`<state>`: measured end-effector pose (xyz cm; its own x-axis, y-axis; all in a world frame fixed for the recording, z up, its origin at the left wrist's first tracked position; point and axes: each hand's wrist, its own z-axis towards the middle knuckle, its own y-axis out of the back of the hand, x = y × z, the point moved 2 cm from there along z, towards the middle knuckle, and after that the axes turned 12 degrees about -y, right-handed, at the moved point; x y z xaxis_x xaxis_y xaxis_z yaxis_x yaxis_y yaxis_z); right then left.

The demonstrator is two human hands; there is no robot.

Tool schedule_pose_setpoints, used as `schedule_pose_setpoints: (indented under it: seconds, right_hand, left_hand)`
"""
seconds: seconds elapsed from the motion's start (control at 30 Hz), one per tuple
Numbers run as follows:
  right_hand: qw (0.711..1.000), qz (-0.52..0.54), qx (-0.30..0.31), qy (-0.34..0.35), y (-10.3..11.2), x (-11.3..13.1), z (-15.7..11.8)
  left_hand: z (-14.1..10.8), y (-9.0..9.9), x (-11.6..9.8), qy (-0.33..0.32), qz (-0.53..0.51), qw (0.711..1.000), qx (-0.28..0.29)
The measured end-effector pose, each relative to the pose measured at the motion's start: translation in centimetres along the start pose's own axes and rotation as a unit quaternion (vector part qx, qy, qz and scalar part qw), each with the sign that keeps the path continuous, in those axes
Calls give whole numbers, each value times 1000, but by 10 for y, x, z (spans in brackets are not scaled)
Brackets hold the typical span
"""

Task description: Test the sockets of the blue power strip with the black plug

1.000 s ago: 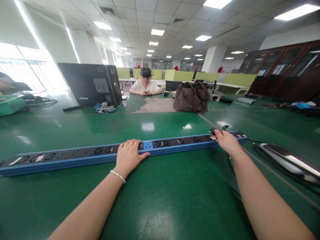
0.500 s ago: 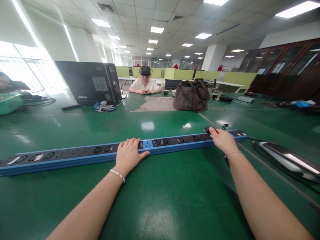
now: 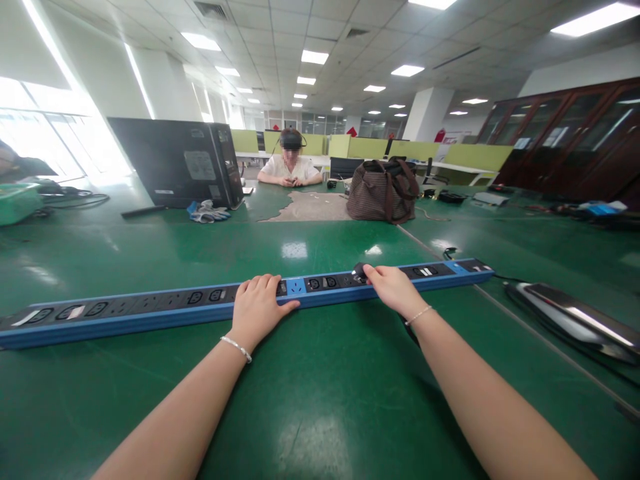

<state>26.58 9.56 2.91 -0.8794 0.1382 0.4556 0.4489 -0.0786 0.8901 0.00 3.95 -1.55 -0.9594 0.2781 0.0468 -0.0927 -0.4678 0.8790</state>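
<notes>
A long blue and black power strip (image 3: 325, 300) lies across the green table (image 3: 320, 380), with rows of sockets facing up. My left hand (image 3: 259, 308) rests over the strip near its middle, fingers across the top and thumb along the near side, just left of a light blue socket (image 3: 296, 287). Right of that socket, my right hand (image 3: 393, 287) grips a black plug (image 3: 359, 271) just above the strip's sockets. A dark cable hangs below my right wrist. Whether the plug's pins touch a socket, I cannot tell.
Beyond the strip stand a black computer case (image 3: 200, 167), gloves (image 3: 209, 212) and a brown bag (image 3: 383, 192). A person (image 3: 291, 167) sits opposite. At the right lies a black and silver device (image 3: 580, 320) with a cable. A green basket (image 3: 20, 202) is far left.
My right hand has moved left along the strip with the black plug, from near its right end to closer to the middle. My left hand has stayed on the strip.
</notes>
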Motion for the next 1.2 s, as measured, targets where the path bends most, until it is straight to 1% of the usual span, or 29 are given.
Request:
schedule_pose_setpoints:
  seconds: [0.1,0.2,0.33,0.47,0.57,0.63,0.7,0.77,0.9,1.03,1.2]
  right_hand:
    - [999,-50,9,5,-9,13,-6]
    - [995,-94,4,-9,-14,16,-6]
    - [992,-127,-2,-22,-18,21,-6]
    - [989,-141,5,-32,-21,29,-10]
    - [989,-139,-8,-53,-19,33,-15]
    - [989,-137,-20,-42,-18,35,-18]
    - [989,-145,-25,-11,-18,39,-21]
    - [987,-160,-30,6,-19,43,-23]
    - [983,-179,-41,-5,-24,50,-27]
    - [982,-184,-38,-11,-28,54,-28]
    - [985,-170,-18,-20,-27,50,-23]
  left_hand:
    - [0,0,0,0,-2,1000,-3]
    - [0,0,0,0,-3,1000,-7]
    - [0,-1,0,3,-7,1000,-5]
    - [0,-1,0,10,-9,1000,-6]
    - [0,-2,0,11,-10,1000,-5]
    - [0,-2,1,11,-12,1000,-5]
    - [0,-2,0,9,-13,1000,-6]
    - [0,-1,0,10,-13,1000,-5]
    - [-1,-1,0,15,-17,1000,-3]
    - [0,0,-1,8,-23,1000,-9]
    - [0,0,0,12,-25,1000,-4]
